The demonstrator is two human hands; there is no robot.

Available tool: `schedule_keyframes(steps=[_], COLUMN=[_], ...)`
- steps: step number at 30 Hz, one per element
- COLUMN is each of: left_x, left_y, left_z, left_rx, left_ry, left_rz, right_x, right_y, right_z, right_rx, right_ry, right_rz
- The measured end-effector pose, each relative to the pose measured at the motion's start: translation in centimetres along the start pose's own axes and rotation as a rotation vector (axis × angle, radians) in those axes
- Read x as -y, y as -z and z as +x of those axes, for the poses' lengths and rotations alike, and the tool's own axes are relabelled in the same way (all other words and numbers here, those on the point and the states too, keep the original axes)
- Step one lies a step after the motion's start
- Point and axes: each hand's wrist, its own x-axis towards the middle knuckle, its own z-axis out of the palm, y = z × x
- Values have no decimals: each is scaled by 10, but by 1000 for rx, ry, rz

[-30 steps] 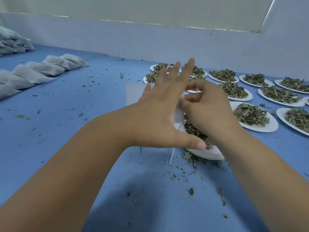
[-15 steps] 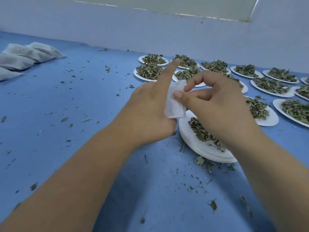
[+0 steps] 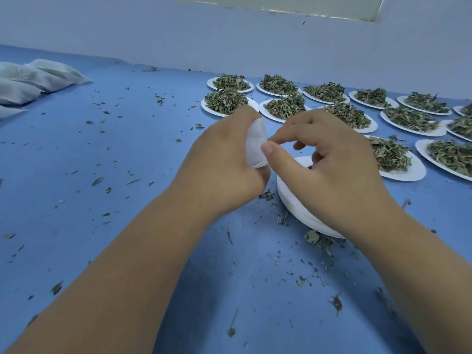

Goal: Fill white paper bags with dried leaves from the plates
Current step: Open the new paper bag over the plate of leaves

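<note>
My left hand [image 3: 222, 164] curls round a small white paper bag [image 3: 255, 143], most of which is hidden inside the fist. My right hand [image 3: 329, 164] is right beside it, thumb and forefinger pinching the bag's edge. Both hands hover over a stack of white plates [image 3: 296, 205] near me; the right hand hides most of what lies on it. Beyond the hands, several white plates heaped with dried green leaves [image 3: 226, 100] stand in rows toward the back right.
Filled white bags [image 3: 38, 77] lie in a row at the far left of the blue table [image 3: 102, 175]. Loose leaf bits are scattered over the table, thickest in front of the near plates. A pale wall [image 3: 229, 34] bounds the table's far side.
My left hand went from flat with fingers spread to curled round the bag. The right hand's pinch moved to the bag's edge. The view dropped and shifted right.
</note>
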Motion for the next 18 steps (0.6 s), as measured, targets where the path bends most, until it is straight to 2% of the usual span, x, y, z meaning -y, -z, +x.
schedule_keyframes(steps=[4,10,12,14,16,18], left_x=[-6,-8,-8,-9,-10,-12], left_y=[-5,-2,-1,0,2,5], left_z=[-4,-5,-5,-5,-6,-7], left_rx=[29,20,39,57,48,28], left_ry=[-9,15,30,29,41,33], left_rz=[37,71,73,80,22,-32], right_x=[-2,2,2,0,-2,-2], right_y=[-5,-1,2,5,8,12], right_z=[-5,-7,-8,-8,-9,-9], right_rx=[-6,-54,28,187,324,362], right_ry=[-31,-35,-65,-74,-13,63], right_rz=[-28,170,248,295,239,146])
